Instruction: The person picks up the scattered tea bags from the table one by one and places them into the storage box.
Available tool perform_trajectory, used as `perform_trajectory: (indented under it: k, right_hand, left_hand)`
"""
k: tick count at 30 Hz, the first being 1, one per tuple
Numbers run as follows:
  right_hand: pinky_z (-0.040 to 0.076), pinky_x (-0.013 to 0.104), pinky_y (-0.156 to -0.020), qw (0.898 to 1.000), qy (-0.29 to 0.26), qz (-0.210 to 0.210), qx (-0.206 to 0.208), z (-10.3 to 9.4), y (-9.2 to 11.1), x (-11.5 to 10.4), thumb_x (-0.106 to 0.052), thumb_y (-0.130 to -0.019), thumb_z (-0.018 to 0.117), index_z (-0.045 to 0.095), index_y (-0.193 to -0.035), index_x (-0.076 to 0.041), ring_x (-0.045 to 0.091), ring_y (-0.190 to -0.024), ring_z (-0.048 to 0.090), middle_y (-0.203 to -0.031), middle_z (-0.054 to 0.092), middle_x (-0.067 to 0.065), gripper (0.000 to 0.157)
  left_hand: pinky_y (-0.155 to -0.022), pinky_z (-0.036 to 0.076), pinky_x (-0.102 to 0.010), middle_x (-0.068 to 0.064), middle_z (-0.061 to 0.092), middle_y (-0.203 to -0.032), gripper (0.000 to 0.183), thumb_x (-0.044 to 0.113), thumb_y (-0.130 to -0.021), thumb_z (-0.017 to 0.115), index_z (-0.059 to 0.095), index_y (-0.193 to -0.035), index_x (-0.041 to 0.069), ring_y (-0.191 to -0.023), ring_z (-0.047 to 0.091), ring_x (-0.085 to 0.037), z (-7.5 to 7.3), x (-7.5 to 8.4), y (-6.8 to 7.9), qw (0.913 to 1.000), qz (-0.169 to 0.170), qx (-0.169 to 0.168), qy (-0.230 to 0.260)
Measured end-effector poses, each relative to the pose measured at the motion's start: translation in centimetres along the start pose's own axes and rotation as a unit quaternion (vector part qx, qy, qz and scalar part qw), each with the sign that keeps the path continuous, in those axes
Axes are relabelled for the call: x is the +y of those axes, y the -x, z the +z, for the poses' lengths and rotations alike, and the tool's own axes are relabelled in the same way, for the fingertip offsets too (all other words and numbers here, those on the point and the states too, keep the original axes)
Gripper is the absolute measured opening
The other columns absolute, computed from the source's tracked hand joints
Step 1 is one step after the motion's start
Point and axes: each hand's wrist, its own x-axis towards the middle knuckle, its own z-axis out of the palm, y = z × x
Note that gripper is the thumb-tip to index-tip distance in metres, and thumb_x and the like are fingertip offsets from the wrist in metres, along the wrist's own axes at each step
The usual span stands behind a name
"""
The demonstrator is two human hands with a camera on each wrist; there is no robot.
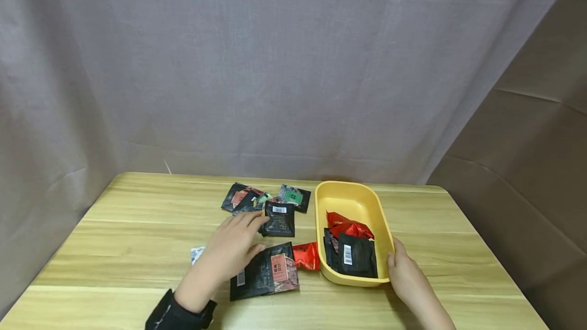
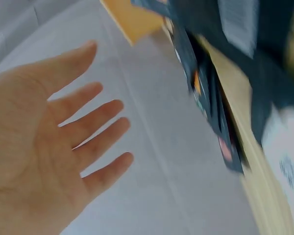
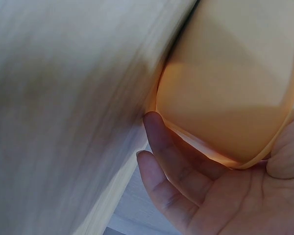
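Note:
My left hand (image 1: 235,242) reaches over the table with its fingers stretched and spread, holding nothing, as the left wrist view also shows. Its fingertips are right at a small black packet (image 1: 279,220) with a white barcode label. Under its thumb side lies a larger black packet (image 1: 263,275) with a pink label. My right hand (image 1: 410,275) grips a yellow plastic bin (image 1: 387,225) at its near right corner. In the right wrist view the thumb lies at the rim and the fingers run along the outside wall. Inside the bin are a red foil packet (image 1: 350,227) and black packets (image 1: 359,257).
Behind the left hand lie more black packets (image 1: 236,197), one with a green label (image 1: 293,196). A red packet (image 1: 305,256) touches the bin's left side. A white patterned packet (image 1: 197,253) is partly hidden by the left forearm. Grey cloth (image 1: 275,90) hangs behind the wooden table (image 1: 114,248).

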Motion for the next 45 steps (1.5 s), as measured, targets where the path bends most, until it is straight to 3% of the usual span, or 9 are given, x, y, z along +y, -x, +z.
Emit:
perform_trajectory:
  k: [5, 10, 15, 20, 24, 29, 37, 41, 45]
  right_hand:
    - [0.044, 0.066, -0.090, 1.000, 0.002, 0.002, -0.002, 0.0, -0.1, -0.1, -0.009, -0.104, 0.033, 0.024, -0.145, 0.013, 0.056, -0.116, 0.052, -0.126, 0.050, 0.043, 0.047]
    - [0.044, 0.066, -0.089, 1.000, 0.004, 0.001, -0.002, 0.0, 0.0, -0.1, -0.009, -0.104, 0.033, 0.024, -0.145, 0.013, 0.056, -0.115, 0.053, -0.125, 0.051, 0.043, 0.047]
    - [0.044, 0.067, -0.090, 1.000, 0.003, 0.001, -0.003, 0.0, 0.0, -0.1, -0.009, -0.104, 0.032, 0.024, -0.145, 0.014, 0.056, -0.115, 0.053, -0.124, 0.051, 0.043, 0.047]
    - [0.044, 0.066, -0.090, 1.000, 0.002, 0.005, -0.006, 0.1, 0.0, -0.1, -0.009, -0.104, 0.032, 0.024, -0.145, 0.013, 0.056, -0.115, 0.053, -0.125, 0.051, 0.043, 0.047]
    - [0.044, 0.066, -0.089, 1.000, 0.003, 0.003, -0.004, 0.1, -0.1, -0.1, -0.009, -0.104, 0.032, 0.025, -0.145, 0.013, 0.056, -0.114, 0.054, -0.124, 0.052, 0.043, 0.047]
    - [0.045, 0.066, -0.088, 1.000, 0.006, -0.004, 0.001, 0.1, 0.0, -0.1, -0.008, -0.104, 0.033, 0.026, -0.144, 0.014, 0.056, -0.112, 0.055, -0.122, 0.052, 0.043, 0.046]
    - [0.044, 0.066, -0.090, 1.000, 0.004, -0.004, 0.002, -0.1, 0.1, -0.2, -0.008, -0.104, 0.033, 0.025, -0.143, 0.015, 0.056, -0.113, 0.054, -0.122, 0.052, 0.044, 0.046]
    - [0.045, 0.066, -0.089, 1.000, 0.007, -0.002, 0.003, -0.1, 0.2, -0.2, -0.008, -0.104, 0.033, 0.026, -0.143, 0.014, 0.056, -0.112, 0.055, -0.121, 0.053, 0.043, 0.046]
    - [0.045, 0.066, -0.088, 1.000, 0.008, -0.001, 0.003, -0.1, 0.2, -0.4, -0.008, -0.104, 0.033, 0.026, -0.144, 0.013, 0.056, -0.112, 0.055, -0.122, 0.053, 0.043, 0.046]
  left_hand:
    - [-0.103, 0.042, -0.054, -0.014, 0.061, -0.129, 0.061, 0.024, -0.079, 0.084, 0.060, -0.131, 0.004, -0.121, 0.054, -0.035, -1.3, -2.1, 1.2, 0.9976, -0.061, -0.030, 0.012]
    - [-0.088, 0.050, -0.052, -0.014, 0.064, -0.110, 0.063, 0.019, -0.069, 0.091, 0.063, -0.121, 0.001, -0.102, 0.061, -0.036, -2.2, -3.3, 2.2, 0.9866, -0.128, -0.099, 0.022]
    - [-0.079, 0.053, -0.050, -0.015, 0.065, -0.104, 0.065, 0.015, -0.061, 0.094, 0.064, -0.117, -0.001, -0.093, 0.062, -0.036, -1.9, -4.2, 2.7, 0.9714, -0.179, -0.154, 0.030]
    - [-0.073, 0.053, -0.050, -0.013, 0.061, -0.097, 0.064, 0.015, -0.057, 0.096, 0.064, -0.111, -0.001, -0.086, 0.060, -0.032, -1.1, -4.6, 2.9, 0.9654, -0.202, -0.165, 0.017]
    - [-0.068, 0.052, -0.048, -0.013, 0.055, -0.090, 0.063, 0.019, -0.054, 0.098, 0.062, -0.102, -0.002, -0.082, 0.057, -0.031, -0.6, -4.7, 3.0, 0.9663, -0.202, -0.159, -0.015]
    - [-0.074, 0.053, -0.048, -0.014, 0.062, -0.091, 0.065, 0.024, -0.053, 0.098, 0.063, -0.102, -0.003, -0.085, 0.059, -0.033, -0.7, -5.0, 2.9, 0.9688, -0.191, -0.151, -0.045]
    - [-0.070, 0.051, -0.045, -0.007, 0.068, -0.081, 0.042, 0.018, -0.064, 0.093, 0.067, -0.094, 0.003, -0.073, 0.061, -0.027, -1.8, -4.9, 2.8, 0.9782, -0.166, -0.120, -0.035]
    - [-0.067, 0.051, -0.042, -0.004, 0.065, -0.080, 0.033, 0.014, -0.069, 0.089, 0.066, -0.091, 0.005, -0.072, 0.063, -0.025, -2.6, -4.1, 2.7, 0.9887, -0.124, -0.063, -0.055]
    - [-0.066, 0.050, -0.038, -0.005, 0.065, -0.084, 0.032, 0.013, -0.070, 0.088, 0.066, -0.092, 0.004, -0.076, 0.064, -0.024, -3.3, -2.6, 2.3, 0.9937, -0.070, 0.017, -0.086]
